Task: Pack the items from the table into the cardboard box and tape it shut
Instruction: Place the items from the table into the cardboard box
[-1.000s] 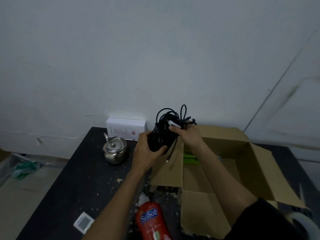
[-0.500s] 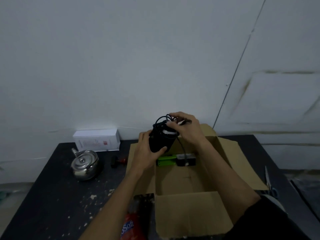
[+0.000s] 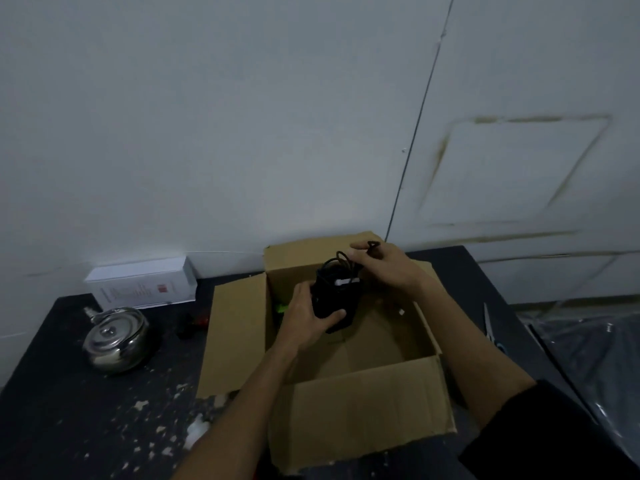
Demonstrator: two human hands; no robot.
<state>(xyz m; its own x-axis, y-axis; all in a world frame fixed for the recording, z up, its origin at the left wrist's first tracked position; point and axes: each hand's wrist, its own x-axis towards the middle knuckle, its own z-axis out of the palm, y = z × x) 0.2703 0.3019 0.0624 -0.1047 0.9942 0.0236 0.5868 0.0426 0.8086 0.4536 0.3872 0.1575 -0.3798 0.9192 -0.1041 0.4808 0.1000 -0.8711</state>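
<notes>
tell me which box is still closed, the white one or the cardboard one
The white box against the wall is closed; the cardboard box has its flaps open.

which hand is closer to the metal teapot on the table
Left. The left hand grips the black device over the cardboard box, on the side facing the teapot. The right hand holds the cables farther right.

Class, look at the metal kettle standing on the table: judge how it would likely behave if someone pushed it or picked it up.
The kettle looks rigid, polished metal, so probably slippery to grip. Its squat, rounded body suggests it would slide rather than tip when pushed. Its lid may come loose if it is tilted.
</notes>
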